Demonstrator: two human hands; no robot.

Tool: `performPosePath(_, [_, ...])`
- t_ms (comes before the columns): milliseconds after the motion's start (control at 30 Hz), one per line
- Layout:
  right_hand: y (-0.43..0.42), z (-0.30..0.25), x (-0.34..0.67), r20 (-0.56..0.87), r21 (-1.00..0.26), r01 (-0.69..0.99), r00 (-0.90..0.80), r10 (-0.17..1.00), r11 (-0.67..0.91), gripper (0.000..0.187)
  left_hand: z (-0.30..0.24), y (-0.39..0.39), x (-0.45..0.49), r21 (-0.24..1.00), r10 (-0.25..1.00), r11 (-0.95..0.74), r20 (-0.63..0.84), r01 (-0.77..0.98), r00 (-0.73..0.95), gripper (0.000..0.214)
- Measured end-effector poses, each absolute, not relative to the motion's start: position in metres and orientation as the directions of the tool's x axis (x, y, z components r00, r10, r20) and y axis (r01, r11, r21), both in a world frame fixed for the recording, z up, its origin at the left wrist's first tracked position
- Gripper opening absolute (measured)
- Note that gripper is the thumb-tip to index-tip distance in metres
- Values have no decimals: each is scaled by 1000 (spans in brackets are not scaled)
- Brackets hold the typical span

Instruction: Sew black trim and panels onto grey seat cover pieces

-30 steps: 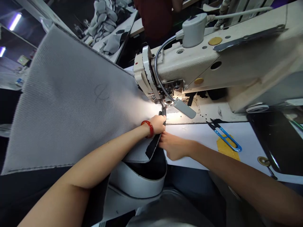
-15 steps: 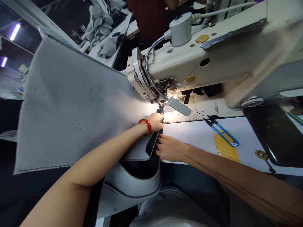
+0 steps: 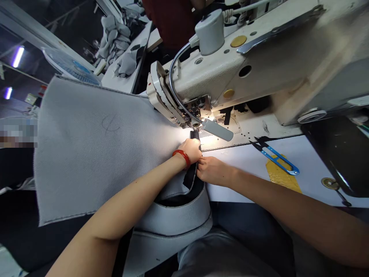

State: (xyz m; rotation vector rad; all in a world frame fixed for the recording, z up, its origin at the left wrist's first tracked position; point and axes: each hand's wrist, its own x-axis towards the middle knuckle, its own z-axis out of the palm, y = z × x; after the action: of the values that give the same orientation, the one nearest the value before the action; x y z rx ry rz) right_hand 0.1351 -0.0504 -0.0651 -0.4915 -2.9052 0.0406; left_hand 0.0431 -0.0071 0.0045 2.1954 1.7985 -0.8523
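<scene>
A large grey fabric panel (image 3: 80,161) with a pencil mark lies left of the sewing machine (image 3: 219,77), its edge under the lit needle area. A black strip (image 3: 195,134) runs along that edge toward the presser foot. My left hand (image 3: 191,150), below a red bangle (image 3: 182,157), is closed on the edge and strip just in front of the needle. Close beside it, my right hand (image 3: 215,171) pinches the same edge slightly nearer to me; its fingertips are partly hidden. Below both hands, the grey piece's curved band (image 3: 178,219) hangs over the table's front.
Blue thread snips (image 3: 278,158) lie on the white table to the right, over a yellow patch (image 3: 284,179). Farther right are a black flat device (image 3: 340,154) and a round metal part (image 3: 330,183). Behind stand a fan (image 3: 72,67), piled grey pieces (image 3: 112,38) and a person (image 3: 170,23).
My right hand has moved up the edge, close to my left hand, and its fingers have drawn together. The hanging band has swung to the right. The view has shifted slightly.
</scene>
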Motion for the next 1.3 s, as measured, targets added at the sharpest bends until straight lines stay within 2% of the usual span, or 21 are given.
performPosePath(233, [-43, -70, 137, 239, -27, 370, -900, 365, 929, 25, 2, 1, 42, -226, 860, -217, -505, 950, 76, 34])
performPosePath(400, [-55, -71, 140, 336, -2, 357, -880, 337, 934, 23, 9, -10, 42, -238, 802, -252, -593, 938, 65, 57])
performPosePath(500, [-57, -74, 139, 364, -2, 343, -875, 321, 939, 23, 12, -12, 41, -220, 776, -338, -615, 915, 139, 47])
performPosePath(600, [-51, -79, 135, 358, -26, 382, -859, 366, 924, 25, 12, -6, 38, -204, 759, -393, -623, 896, 192, 38])
performPosePath(700, [-41, -82, 130, 333, -68, 425, -843, 422, 903, 27, 11, 5, 37, -214, 763, -377, -623, 901, 171, 32])
performPosePath(833, [-33, -74, 134, 226, -146, 446, -854, 469, 883, 30, 11, 12, 43, -285, 797, -350, -590, 892, 125, 31])
performPosePath(933, [-40, -62, 145, 145, -256, 315, -922, 359, 914, 25, 11, -1, 49, -323, 832, -345, -541, 881, 127, 33])
performPosePath(1033, [-54, -59, 155, 156, -344, 188, -955, 253, 920, 26, 7, -27, 49, -337, 893, -304, -426, 891, 144, 33])
performPosePath(1167, [-64, -70, 155, 273, -276, 216, -917, 292, 937, 22, -4, -53, 38, -265, 938, -244, -311, 933, 157, 32])
performPosePath(1300, [-63, -79, 150, 391, -173, 250, -870, 300, 953, 23, -7, -46, 30, -222, 896, -338, -374, 915, 240, 27])
